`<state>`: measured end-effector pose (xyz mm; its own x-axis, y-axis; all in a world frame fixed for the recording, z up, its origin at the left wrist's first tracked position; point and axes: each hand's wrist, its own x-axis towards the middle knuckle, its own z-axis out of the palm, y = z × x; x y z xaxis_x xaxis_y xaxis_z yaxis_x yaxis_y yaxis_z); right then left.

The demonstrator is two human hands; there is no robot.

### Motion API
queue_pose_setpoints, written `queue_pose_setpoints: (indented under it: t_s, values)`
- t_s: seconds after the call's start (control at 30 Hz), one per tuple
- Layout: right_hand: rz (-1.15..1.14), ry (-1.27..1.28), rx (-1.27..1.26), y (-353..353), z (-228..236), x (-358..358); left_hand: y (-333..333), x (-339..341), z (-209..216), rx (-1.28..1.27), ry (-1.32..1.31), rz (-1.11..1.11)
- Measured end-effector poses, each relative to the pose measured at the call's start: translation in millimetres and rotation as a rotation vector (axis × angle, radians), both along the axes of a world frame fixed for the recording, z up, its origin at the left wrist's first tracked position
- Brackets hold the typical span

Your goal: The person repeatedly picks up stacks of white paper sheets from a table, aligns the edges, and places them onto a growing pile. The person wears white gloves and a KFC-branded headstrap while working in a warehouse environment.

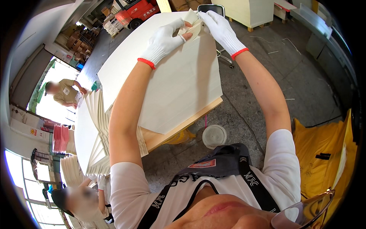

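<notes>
A large cream paper sheet (179, 84) lies across the table in front of me, its far end folded up into a small flap (194, 30). My left hand (164, 38), in a white knit glove with bare thumb and finger tips, grips this flap from the left. On its right side, my right hand (220, 29), gloved in white with a red cuff, is closed at the flap's edge. Its fingertips are partly hidden behind the paper and the glove.
Left of my arm lie fanned stacks of folded cream paper (100, 129). A wooden board edge (183, 124) shows under the sheet. A white bucket (214, 136) stands on the floor; a chair (211, 9) is beyond the table. Two people work at the left. A red forklift (135, 13) stands far back.
</notes>
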<state>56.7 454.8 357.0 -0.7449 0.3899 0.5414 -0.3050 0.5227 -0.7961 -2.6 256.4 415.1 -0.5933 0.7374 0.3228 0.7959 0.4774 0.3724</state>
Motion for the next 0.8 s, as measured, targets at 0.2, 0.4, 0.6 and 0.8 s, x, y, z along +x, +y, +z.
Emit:
queue_pose_setpoints:
  t_s: [0.2, 0.4, 0.6, 0.8]
  values:
    - [-0.007, 0.004, 0.013, -1.4, 2.4, 5.0, -0.6, 1.4, -0.2, 0.015, 0.055, -0.041]
    - [0.001, -0.012, -0.009, -1.1, 1.3, 1.9, -2.1, 0.2, 2.7, -0.035, 0.086, -0.028]
    - [-0.011, 0.030, -0.011, 2.9, -5.0, -5.8, 2.7, 11.5, 2.6, -0.036, 0.074, 0.048]
    - [-0.013, 0.003, -0.024, -1.5, -0.3, 1.8, 0.7, 12.8, 7.3, -0.037, -0.015, 0.007]
